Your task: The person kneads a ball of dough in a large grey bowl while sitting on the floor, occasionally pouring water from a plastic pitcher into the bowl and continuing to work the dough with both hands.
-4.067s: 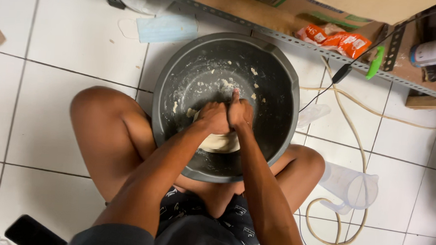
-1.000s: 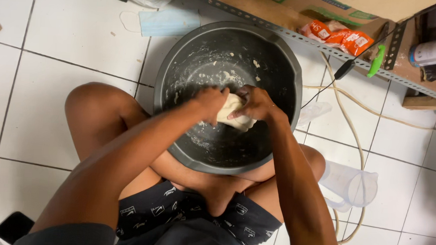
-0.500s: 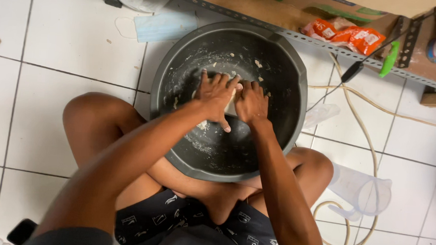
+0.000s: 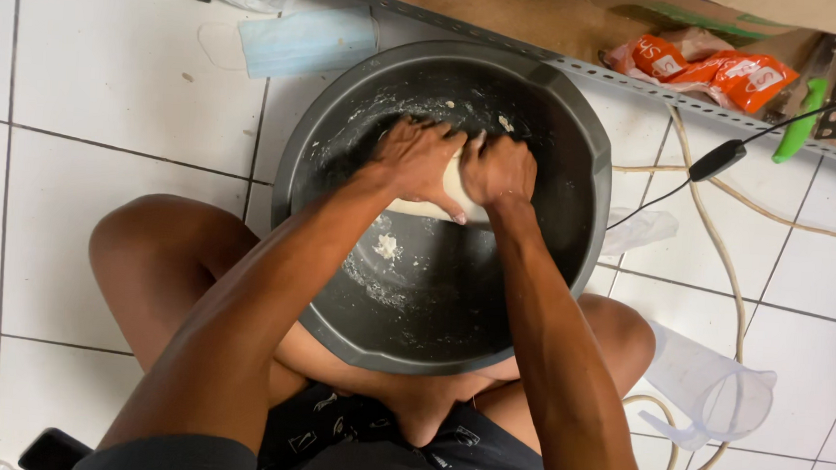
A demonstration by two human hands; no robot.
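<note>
The basin [image 4: 576, 129] sits on the floor [image 4: 111, 85] between your knees, with the dough [image 4: 451, 194] in its far half under both your hands. A face mask [image 4: 304, 40] lies far left of it, a shelf rail [image 4: 654, 90] runs behind it, and packets [image 4: 722, 70] and a cable [image 4: 727, 161] lie far right.

The person wears dark shorts [image 4: 378, 443] printed with small pale rectangular marks. Both forearms are bare, with dark grey short sleeves [image 4: 173, 456] showing at the lower edge. Knees and thighs are bare too.
</note>
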